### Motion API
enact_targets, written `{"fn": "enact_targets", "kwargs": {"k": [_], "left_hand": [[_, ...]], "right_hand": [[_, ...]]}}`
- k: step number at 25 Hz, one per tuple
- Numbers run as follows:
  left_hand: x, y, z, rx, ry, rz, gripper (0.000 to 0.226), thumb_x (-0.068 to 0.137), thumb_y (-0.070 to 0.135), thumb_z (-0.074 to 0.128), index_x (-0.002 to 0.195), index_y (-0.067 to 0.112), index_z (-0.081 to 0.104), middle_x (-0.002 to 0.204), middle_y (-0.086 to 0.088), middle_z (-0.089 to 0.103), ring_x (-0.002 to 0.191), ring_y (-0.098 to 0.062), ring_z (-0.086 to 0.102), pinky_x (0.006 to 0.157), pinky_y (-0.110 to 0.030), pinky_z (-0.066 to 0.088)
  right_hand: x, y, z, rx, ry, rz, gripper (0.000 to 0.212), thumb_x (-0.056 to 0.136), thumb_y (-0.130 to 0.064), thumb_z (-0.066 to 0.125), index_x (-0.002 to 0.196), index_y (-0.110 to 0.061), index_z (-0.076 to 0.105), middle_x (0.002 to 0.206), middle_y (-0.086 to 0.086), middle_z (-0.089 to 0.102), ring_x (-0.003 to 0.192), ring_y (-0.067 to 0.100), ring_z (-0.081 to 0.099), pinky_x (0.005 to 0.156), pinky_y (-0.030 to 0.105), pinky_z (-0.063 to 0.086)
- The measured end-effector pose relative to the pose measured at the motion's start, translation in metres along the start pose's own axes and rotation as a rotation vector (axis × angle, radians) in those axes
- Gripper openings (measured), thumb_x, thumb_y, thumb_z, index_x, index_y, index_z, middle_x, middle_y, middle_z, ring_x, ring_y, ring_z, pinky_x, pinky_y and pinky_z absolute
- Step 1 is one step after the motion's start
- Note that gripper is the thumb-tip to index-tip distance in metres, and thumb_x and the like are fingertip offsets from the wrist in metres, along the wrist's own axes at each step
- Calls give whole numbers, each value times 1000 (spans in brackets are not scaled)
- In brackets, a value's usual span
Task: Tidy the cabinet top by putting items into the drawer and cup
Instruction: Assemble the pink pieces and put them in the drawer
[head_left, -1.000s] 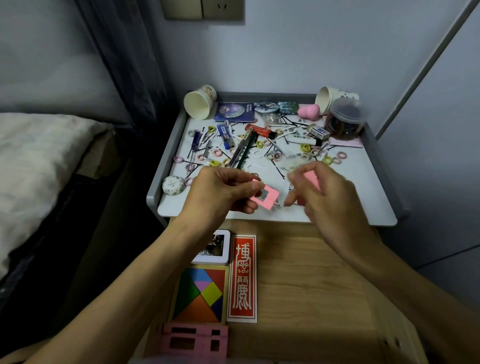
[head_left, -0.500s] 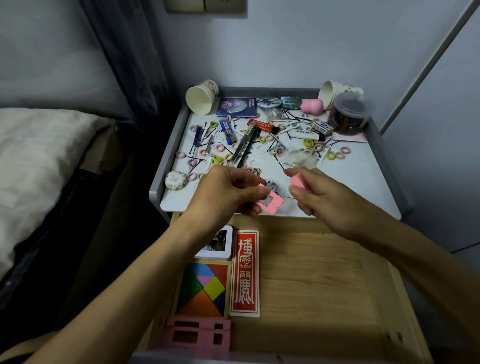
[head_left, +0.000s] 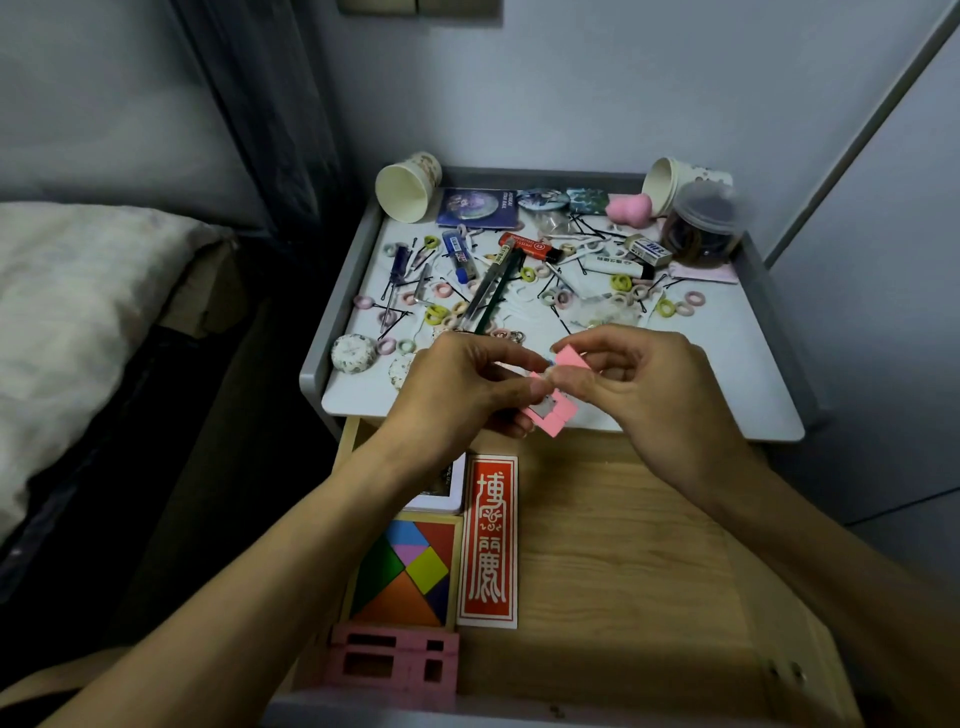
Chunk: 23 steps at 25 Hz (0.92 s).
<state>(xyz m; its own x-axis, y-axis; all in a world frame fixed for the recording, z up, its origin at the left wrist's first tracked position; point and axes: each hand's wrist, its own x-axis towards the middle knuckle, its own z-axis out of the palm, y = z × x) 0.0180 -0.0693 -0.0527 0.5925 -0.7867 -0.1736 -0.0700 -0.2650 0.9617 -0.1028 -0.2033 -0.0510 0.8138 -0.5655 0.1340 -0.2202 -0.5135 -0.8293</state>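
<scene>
Above the front edge of the white cabinet top (head_left: 727, 364), both hands meet on a small pink folding piece. My left hand (head_left: 457, 389) pinches its lower part (head_left: 553, 415), which has a small window in it. My right hand (head_left: 639, 374) pinches the upper pink flap (head_left: 569, 358). Below them the wooden drawer (head_left: 623, 545) stands pulled out. Two paper cups lie tipped on their sides at the back, one on the left (head_left: 408, 187) and one on the right (head_left: 670, 182). Hair ties, hairpins, pens and a red lighter (head_left: 530, 247) are strewn over the top.
The drawer holds a red card with characters (head_left: 491, 540), a tangram box (head_left: 405, 571), a white-framed card (head_left: 441, 488) and a pink slotted piece (head_left: 395, 665). A clear lidded jar (head_left: 701, 223) and a pink sponge (head_left: 631, 208) stand at the back right. A bed (head_left: 78, 312) lies left.
My right hand has come back to my left hand, and the two pink parts that were apart half a second ago now meet between the fingertips.
</scene>
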Motion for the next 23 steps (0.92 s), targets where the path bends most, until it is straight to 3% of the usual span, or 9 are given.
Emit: {"fn": "enact_targets", "kwargs": {"k": [2, 5, 10, 15, 23], "left_hand": [[-1, 1, 0, -26, 5, -5, 22, 86, 10, 70, 107, 8, 72, 79, -11, 75, 60, -19, 68, 67, -33, 61], [0, 0, -2, -30, 1, -4, 20, 86, 10, 70, 105, 7, 73, 75, -13, 74, 60, -21, 67, 68, -36, 61], [-2, 2, -3, -61, -20, -17, 17, 86, 7, 69, 102, 5, 73, 72, -14, 73, 58, -20, 65, 64, -31, 61], [-1, 2, -6, -103, -19, -39, 18, 85, 3, 68, 102, 1, 72, 68, -11, 72, 55, -17, 65, 59, -26, 60], [-5, 6, -6, -139, -21, -55, 14, 84, 5, 68, 97, 5, 72, 72, -13, 72, 55, -16, 66, 59, -24, 59]], "right_hand": [[-1, -1, 2, -7, -6, -23, 31, 76, -37, 76, 104, -23, 74, 82, -15, 68, 72, -4, 63, 64, 11, 47], [-5, -2, 6, -57, 29, -42, 44, 69, -40, 80, 107, -23, 69, 79, -15, 65, 57, -4, 57, 55, 13, 44], [-7, -3, 8, -71, 80, -115, 32, 69, -35, 82, 89, -19, 63, 78, -9, 69, 64, 1, 65, 58, 23, 55], [-8, -3, 9, -66, 54, -178, 28, 78, -28, 77, 103, -16, 70, 86, -7, 71, 76, 0, 69, 66, 19, 58], [-10, -2, 9, -102, 74, -253, 27, 80, -25, 76, 106, -18, 76, 90, -9, 74, 76, 2, 67, 68, 24, 56]]}}
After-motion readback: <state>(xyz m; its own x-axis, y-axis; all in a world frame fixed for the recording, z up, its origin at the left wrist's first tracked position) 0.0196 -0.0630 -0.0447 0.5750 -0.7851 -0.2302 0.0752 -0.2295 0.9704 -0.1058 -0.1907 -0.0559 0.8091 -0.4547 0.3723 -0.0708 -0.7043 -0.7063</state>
